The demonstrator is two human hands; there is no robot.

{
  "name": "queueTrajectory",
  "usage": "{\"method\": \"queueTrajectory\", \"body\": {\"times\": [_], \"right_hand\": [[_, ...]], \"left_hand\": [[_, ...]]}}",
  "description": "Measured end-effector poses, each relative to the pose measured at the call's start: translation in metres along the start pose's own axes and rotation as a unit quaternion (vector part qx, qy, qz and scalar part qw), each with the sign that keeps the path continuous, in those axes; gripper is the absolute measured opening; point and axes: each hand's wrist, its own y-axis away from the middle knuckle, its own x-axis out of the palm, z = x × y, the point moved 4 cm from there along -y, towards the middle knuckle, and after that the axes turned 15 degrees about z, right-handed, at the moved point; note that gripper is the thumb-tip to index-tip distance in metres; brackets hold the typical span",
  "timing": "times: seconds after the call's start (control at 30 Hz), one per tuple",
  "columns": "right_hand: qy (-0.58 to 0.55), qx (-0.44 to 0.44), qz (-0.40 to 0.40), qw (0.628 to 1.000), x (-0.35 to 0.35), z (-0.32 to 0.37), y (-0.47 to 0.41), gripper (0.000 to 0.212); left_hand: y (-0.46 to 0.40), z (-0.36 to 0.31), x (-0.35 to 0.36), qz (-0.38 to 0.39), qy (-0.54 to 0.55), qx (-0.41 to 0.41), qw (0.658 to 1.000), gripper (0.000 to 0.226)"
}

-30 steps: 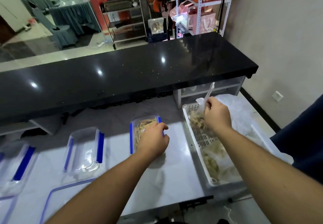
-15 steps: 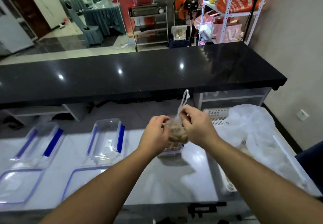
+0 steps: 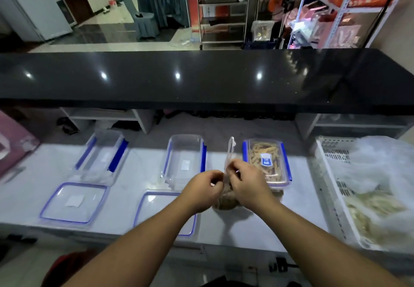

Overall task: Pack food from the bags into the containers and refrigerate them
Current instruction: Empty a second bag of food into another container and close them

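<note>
- We pinch the neck of a small food bag (image 3: pixel 225 201) with both hands: the left hand (image 3: pixel 202 189) and right hand (image 3: pixel 247 185) curl round the plastic at its top, its tail sticking up between them.
- The bag's bulk sits on the worktop (image 3: pixel 280 219) just under our wrists.
- The empty box (image 3: pixel 183 161) lies just ahead and left, long axis running away from us; the left hand is nearer it.
- The filled box (image 3: pixel 266 161) is closed, ahead and right.
- More bags wait in the crate (image 3: pixel 331 174) at far right.

black counter (image 3: pixel 201 78), metal trolley (image 3: pixel 220 15), white shelving (image 3: pixel 340 11) — draped table (image 3: pixel 163 2) beyond
</note>
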Motion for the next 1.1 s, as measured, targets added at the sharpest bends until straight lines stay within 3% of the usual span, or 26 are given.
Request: {"method": "queueTrajectory", "body": {"times": [0.37,0.57,0.67,0.77,0.87,0.93,1.0,1.07,1.1], "right_hand": [[-0.1,0.12,-0.058,0.986,0.043,-0.023,0.015,0.017],[-0.056,0.155,-0.044,0.985,0.042,-0.048,0.021,0.007],[-0.003,0.171,-0.009,0.985,0.038,-0.063,0.021,0.007],[0.035,0.208,-0.025,0.977,0.028,-0.083,0.028,0.007],[0.02,0.189,-0.011,0.982,0.025,-0.086,0.028,0.021],[0.013,0.156,0.024,0.987,0.026,-0.079,0.022,0.029],[0.031,0.135,0.054,0.989,0.028,-0.075,0.015,0.017],[0.033,0.14,0.05,0.988,0.025,-0.077,0.011,0.001],[0.018,0.147,0.035,0.988,0.023,-0.08,0.01,0.01]], "left_hand": [[-0.018,0.027,0.005,0.002,-0.043,0.017,0.999,0.017],[-0.024,0.023,0.01,0.018,-0.045,0.036,0.998,0.011],[-0.025,0.031,0.002,0.005,-0.072,-0.002,0.997,0.012],[-0.027,0.047,-0.007,-0.003,-0.114,-0.059,0.992,0.013],[-0.029,0.048,-0.005,0.019,-0.12,-0.083,0.989,0.01],[-0.03,0.038,0.003,0.057,-0.094,-0.059,0.992,0.023],[-0.031,0.027,0.011,0.087,-0.08,-0.035,0.992,0.031],[-0.035,0.021,0.01,0.057,-0.073,-0.03,0.995,0.02],[-0.037,0.021,0.006,0.03,-0.056,-0.033,0.997,0.016]]}}
